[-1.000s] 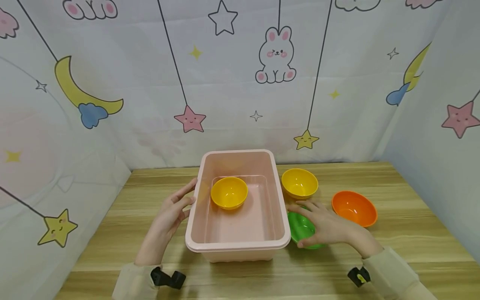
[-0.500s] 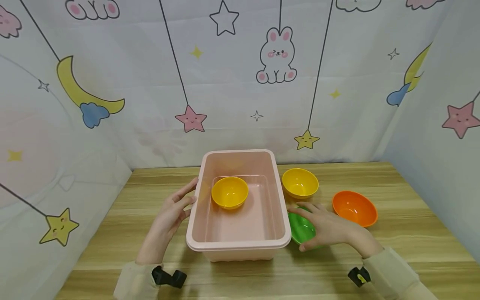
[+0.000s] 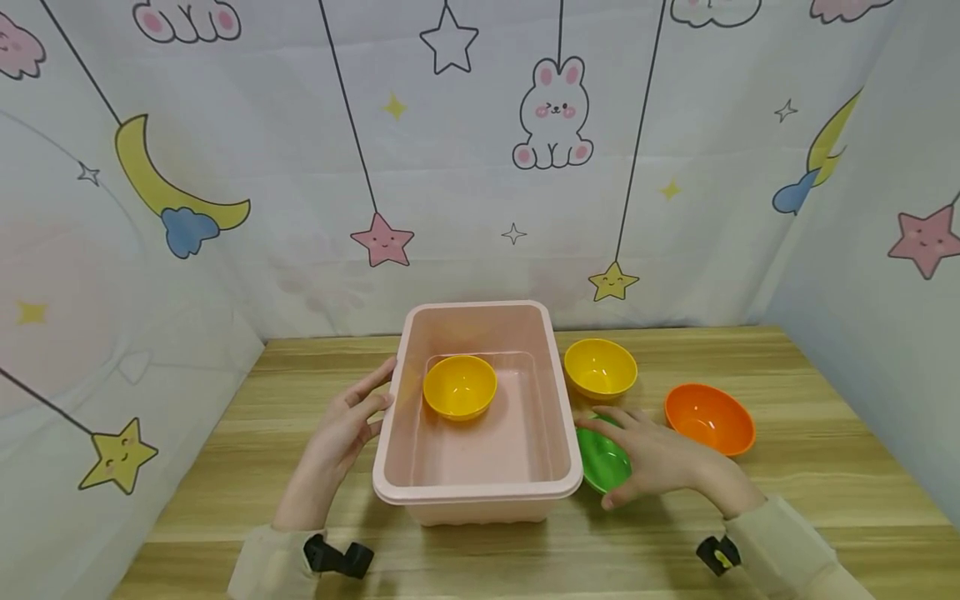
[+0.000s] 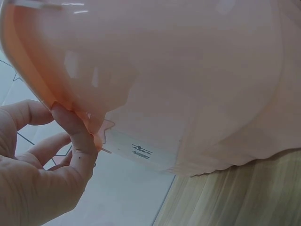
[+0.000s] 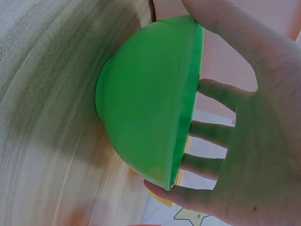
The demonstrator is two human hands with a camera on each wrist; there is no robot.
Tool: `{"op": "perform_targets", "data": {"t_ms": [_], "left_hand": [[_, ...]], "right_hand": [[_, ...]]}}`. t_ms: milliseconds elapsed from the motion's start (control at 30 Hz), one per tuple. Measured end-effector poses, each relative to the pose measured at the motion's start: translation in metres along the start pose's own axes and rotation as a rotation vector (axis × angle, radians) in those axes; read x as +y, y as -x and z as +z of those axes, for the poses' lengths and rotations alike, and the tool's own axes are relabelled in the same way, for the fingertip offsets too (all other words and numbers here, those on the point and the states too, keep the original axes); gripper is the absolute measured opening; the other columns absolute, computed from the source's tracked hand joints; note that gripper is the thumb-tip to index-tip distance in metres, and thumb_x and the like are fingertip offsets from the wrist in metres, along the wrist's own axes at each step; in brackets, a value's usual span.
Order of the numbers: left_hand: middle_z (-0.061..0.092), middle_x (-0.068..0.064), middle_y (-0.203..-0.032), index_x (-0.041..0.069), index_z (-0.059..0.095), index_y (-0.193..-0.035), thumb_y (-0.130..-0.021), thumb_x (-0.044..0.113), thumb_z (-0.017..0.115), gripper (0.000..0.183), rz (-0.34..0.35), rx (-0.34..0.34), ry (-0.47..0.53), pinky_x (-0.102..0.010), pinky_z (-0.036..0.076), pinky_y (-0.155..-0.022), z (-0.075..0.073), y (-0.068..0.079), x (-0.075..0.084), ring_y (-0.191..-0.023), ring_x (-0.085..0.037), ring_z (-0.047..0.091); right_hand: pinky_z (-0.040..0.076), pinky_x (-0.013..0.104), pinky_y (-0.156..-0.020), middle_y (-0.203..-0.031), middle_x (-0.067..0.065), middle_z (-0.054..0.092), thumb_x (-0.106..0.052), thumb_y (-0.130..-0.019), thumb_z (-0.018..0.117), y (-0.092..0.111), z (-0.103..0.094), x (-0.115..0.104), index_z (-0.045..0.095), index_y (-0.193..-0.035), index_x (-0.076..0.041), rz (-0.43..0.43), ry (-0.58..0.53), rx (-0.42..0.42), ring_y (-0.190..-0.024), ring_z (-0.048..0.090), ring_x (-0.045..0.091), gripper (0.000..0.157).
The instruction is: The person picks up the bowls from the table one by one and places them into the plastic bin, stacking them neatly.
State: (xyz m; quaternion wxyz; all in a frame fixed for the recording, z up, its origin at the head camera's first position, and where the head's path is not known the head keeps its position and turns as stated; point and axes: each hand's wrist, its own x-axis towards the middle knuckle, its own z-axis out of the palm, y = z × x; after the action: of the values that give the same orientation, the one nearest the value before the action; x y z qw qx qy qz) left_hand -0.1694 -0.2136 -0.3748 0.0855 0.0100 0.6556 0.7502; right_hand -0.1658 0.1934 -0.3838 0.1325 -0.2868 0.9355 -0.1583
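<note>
A pink basin stands in the middle of the wooden table with a yellow bowl inside it. My left hand holds the basin's left rim, its thumb and forefinger at the edge in the left wrist view. To the right of the basin, my right hand spans a green bowl from above. In the right wrist view, the thumb and little finger reach opposite sides of the green bowl's rim, with the other fingers spread across it. The bowl's foot is close over the tabletop.
Behind the green bowl, a second yellow bowl sits near the basin's right wall. An orange bowl is farther right, beyond the right hand. A white patterned cloth closes off the table's back and sides.
My right thumb has shifted slightly toward the near side, out past the green bowl's rim. The left hand and the basin have stayed in place.
</note>
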Motion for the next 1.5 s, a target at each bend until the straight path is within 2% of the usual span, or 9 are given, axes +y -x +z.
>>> {"op": "perform_targets", "data": {"t_ms": [700, 1233, 1500], "left_hand": [[0.027, -0.007, -0.156, 0.012, 0.031, -0.151, -0.095, 0.004, 0.051, 0.06, -0.001, -0.005, -0.004, -0.021, 0.055, -0.082, 0.0005, 0.0021, 0.001, -0.101, -0.003, 0.061], [0.028, -0.007, -0.154, 0.012, 0.032, -0.151, -0.095, 0.004, 0.051, 0.06, 0.001, 0.002, -0.011, -0.021, 0.055, -0.082, 0.0009, 0.0015, 0.0007, -0.101, -0.003, 0.06], [0.029, -0.008, -0.153, 0.011, 0.032, -0.151, -0.094, 0.004, 0.051, 0.06, 0.001, 0.0, -0.012, -0.023, 0.055, -0.083, 0.0007, 0.0012, 0.0004, -0.101, -0.003, 0.059]], "right_hand": [[0.044, 0.066, -0.091, -0.15, 0.017, 0.035, -0.054, -0.066, 0.08, -0.0006, 0.0041, 0.002, 0.042, -0.144, -0.029, -0.022, 0.036, 0.036, -0.133, 0.034, 0.044, 0.091], [0.048, 0.059, -0.088, -0.145, 0.013, 0.039, -0.055, -0.065, 0.08, -0.0005, 0.0059, 0.0005, 0.045, -0.142, -0.027, -0.042, 0.053, 0.078, -0.128, 0.039, 0.038, 0.089], [0.048, 0.06, -0.088, -0.145, 0.015, 0.04, -0.056, -0.066, 0.079, 0.0005, 0.0058, 0.0007, 0.046, -0.142, -0.027, -0.04, 0.052, 0.08, -0.128, 0.04, 0.04, 0.088]]}}
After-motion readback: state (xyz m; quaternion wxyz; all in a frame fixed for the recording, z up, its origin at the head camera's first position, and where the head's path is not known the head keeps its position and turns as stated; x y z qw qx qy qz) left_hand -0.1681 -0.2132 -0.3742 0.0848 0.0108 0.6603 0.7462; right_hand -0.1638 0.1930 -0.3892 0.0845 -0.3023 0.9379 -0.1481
